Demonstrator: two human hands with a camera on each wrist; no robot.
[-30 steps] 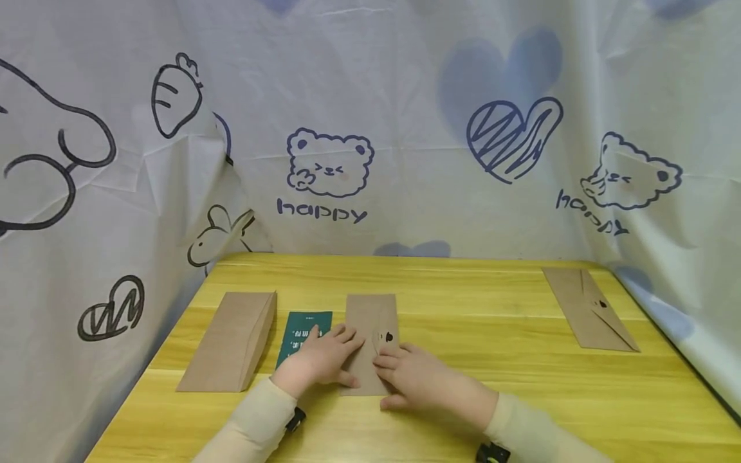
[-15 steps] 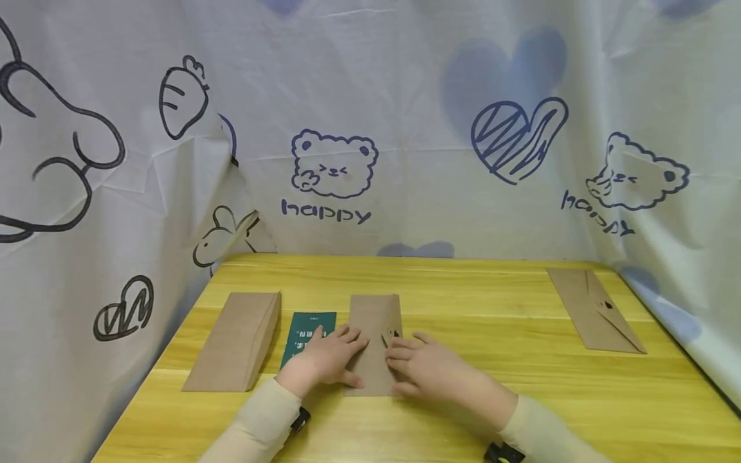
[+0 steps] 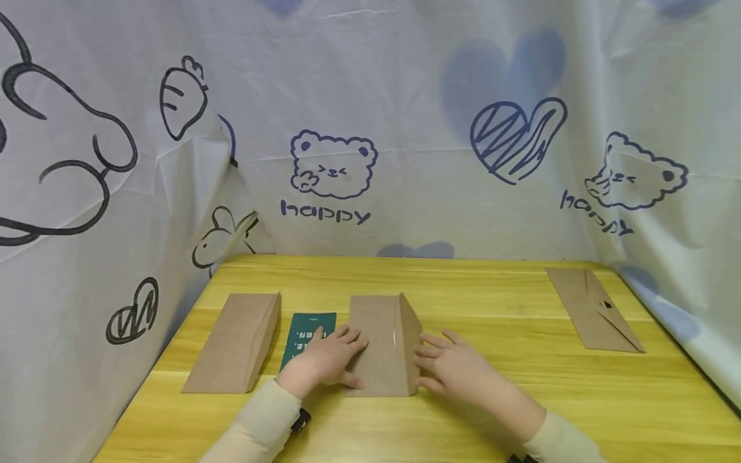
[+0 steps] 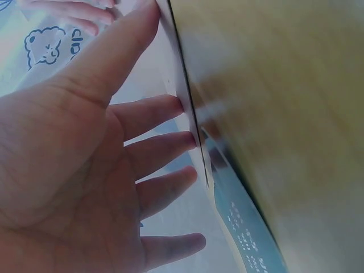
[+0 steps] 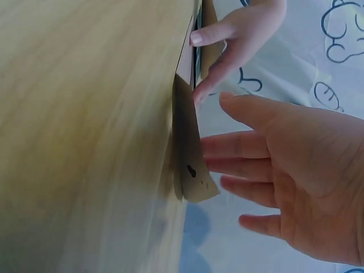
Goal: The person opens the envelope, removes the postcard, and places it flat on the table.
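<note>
A brown paper envelope (image 3: 375, 347) lies in the middle of the table, its right-hand flap (image 3: 410, 341) lifted and standing up at a slant. My left hand (image 3: 327, 357) rests on the envelope's left edge with fingers spread, thumb near the lower corner. Straight fingers of my right hand (image 3: 457, 370) are right at the raised flap's outer edge. In the right wrist view, a small dark mark shows on the flap (image 5: 190, 142) by these fingertips. Partly under my left hand is a dark green card (image 3: 314, 319) with white writing.
Another brown envelope (image 3: 228, 347) lies at the left with its side flap slightly raised. A third envelope (image 3: 587, 315), flap folded down, sits at the far right. White cloth (image 3: 428, 193) with drawings hangs behind the wooden table (image 3: 480, 289).
The envelope's flap has gone from lying folded over to standing out on the right. My right hand has moved rightward with it, while my left hand has stayed on the envelope.
</note>
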